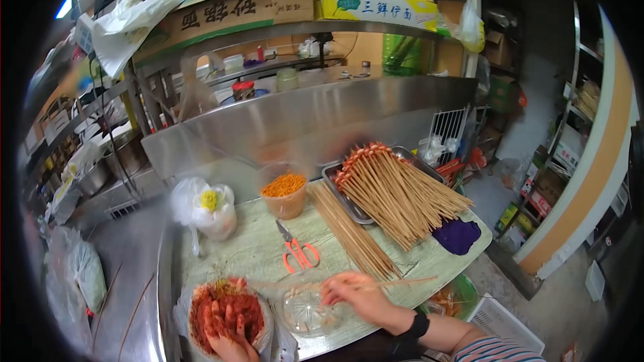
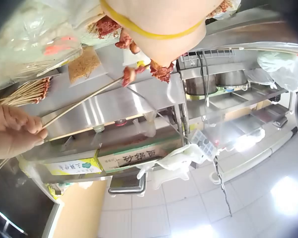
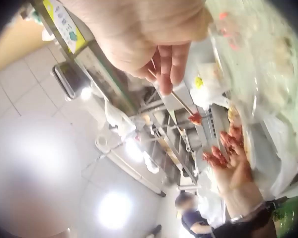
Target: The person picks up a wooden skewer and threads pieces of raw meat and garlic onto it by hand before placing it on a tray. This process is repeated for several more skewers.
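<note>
A wooden skewer [image 1: 402, 282] with red meat at its tip is held over the tabletop [image 1: 241, 248], pinched in the fingers of the right hand [image 1: 357, 293]. The left hand [image 1: 229, 340], fingers loosely extended and smeared red, is at the seasoned meat [image 1: 252, 312] in a plastic bag [image 1: 266, 336]. Farther back lie orange-handled scissors [image 1: 293, 245], bare sticks [image 1: 352, 231] and a metal tray [image 1: 347, 205] piled with loaded skewers [image 1: 402, 194].

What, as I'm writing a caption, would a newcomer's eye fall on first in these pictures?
Probably the great fan of wooden skewers tipped with reddish pieces, spread over the metal tray at the far right of the tabletop. Next, at the near left, the red-smeared left hand over red, meat-like chunks, while to its right the right hand pinches a single stick. The orange-handled scissors stand out mid-tabletop.
</note>
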Demonstrator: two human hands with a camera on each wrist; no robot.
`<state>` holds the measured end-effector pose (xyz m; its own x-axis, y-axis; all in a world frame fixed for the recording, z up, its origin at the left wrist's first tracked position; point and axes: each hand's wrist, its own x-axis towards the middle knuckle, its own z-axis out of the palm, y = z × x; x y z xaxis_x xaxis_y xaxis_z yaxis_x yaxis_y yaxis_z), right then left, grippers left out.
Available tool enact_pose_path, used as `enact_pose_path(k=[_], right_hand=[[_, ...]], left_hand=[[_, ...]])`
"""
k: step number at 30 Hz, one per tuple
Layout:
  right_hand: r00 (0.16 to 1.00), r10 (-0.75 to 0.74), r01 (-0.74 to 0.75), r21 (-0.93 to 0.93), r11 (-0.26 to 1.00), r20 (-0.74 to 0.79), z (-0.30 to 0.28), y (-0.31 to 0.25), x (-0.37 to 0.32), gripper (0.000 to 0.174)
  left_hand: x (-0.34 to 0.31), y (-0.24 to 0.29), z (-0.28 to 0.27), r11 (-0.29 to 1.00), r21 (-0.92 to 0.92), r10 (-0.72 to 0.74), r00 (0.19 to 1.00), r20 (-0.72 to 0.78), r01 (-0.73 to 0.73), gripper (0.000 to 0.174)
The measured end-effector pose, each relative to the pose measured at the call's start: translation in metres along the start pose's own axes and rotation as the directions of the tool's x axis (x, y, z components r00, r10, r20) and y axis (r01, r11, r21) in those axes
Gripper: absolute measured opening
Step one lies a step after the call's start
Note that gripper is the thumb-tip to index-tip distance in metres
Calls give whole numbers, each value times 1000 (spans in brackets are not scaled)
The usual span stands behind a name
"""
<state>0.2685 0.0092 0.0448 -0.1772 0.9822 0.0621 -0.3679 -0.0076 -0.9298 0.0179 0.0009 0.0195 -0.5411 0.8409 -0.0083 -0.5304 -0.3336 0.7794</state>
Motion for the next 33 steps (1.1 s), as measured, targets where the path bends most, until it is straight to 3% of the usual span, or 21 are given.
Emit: enact_pose_path(k=[1, 3, 5, 7, 10, 12, 14, 16, 19, 20, 21, 22, 24, 25, 26, 27, 28, 31, 33], right_hand=[[993, -94, 97, 51, 994, -74, -16, -5, 4, 21], [948, -206, 241, 123, 963, -243, -50, -25, 27, 24], [884, -339, 397, 135, 908, -321, -82, -54, 56, 28], [797, -341, 472, 162, 867, -499, -115, -70, 94, 34], [771, -311, 500, 227, 835, -555, -167, -74, 155, 43], [710, -254, 516, 239, 822, -657, -188, -68, 184, 47], [674, -204, 518, 256, 816, -710, -203, -56, 201, 45], [627, -167, 522, 251, 815, -761, -203, -49, 206, 45], [694, -32, 424, 373, 825, -719, -192, -48, 191, 37], [794, -26, 291, 342, 893, -607, -195, -45, 188, 28], [794, -8, 277, 350, 895, -608, -178, -48, 180, 28], [880, -58, 142, 144, 979, -471, -161, -50, 171, 26], [969, -67, -6, -296, 955, -236, -139, -38, 167, 19], [970, -62, -9, -292, 956, -233, -133, -29, 167, 19], [972, -183, -9, -799, 602, -149, -126, -21, 165, 16], [972, -236, -3, -1000, 15, -6, -118, -14, 166, 14], [984, -83, -172, -973, -155, -161, -94, -20, 161, 17], [980, 30, -180, -949, -260, -195, -95, 8, 161, 19], [977, 34, -194, -948, -250, -209, -96, 9, 164, 19]], left_hand=[[-8, 11, 10, 1000, -8, -4, 1000, 15, 4, 28], [-22, 34, 30, 992, 71, -109, 994, 5, 109, 45], [-23, 33, 29, 988, 122, -105, 994, 42, 99, 48], [-24, 33, 31, 976, 188, -112, 994, -9, 112, 50], [-22, 27, 25, 969, 238, -67, 997, 27, 59, 49], [-19, 24, 23, 964, 263, -52, 998, 30, 42, 49], [-17, 23, 20, 956, 244, -165, 986, -25, 166, 48], [-12, 15, 11, 961, 240, -138, 990, -4, 135, 47], [-16, 17, 12, 967, 208, -149, 989, -4, 146, 45], [-19, 22, 17, 966, 184, -181, 983, -26, 183, 44], [-18, 22, 17, 962, 194, -186, 982, -39, 190, 44], [-16, 18, 15, 965, 228, -127, 992, -13, 126, 43], [-11, 8, 5, 962, 268, -67, 998, 9, 62, 42], [-6, 1, -2, 976, 215, -33, 999, 27, 26, 36], [-2, -4, -8, 987, 157, 4, 999, 46, -11, 31], [0, -7, -12, 994, 96, 43, 997, 63, -49, 25], [-1, -5, -7, 996, 81, 33, 999, 14, -34, 23], [-2, -6, -9, 994, 96, 49, 998, 48, -54, 23], [-4, -4, -10, 993, 103, 46, 998, 50, -51, 24]])
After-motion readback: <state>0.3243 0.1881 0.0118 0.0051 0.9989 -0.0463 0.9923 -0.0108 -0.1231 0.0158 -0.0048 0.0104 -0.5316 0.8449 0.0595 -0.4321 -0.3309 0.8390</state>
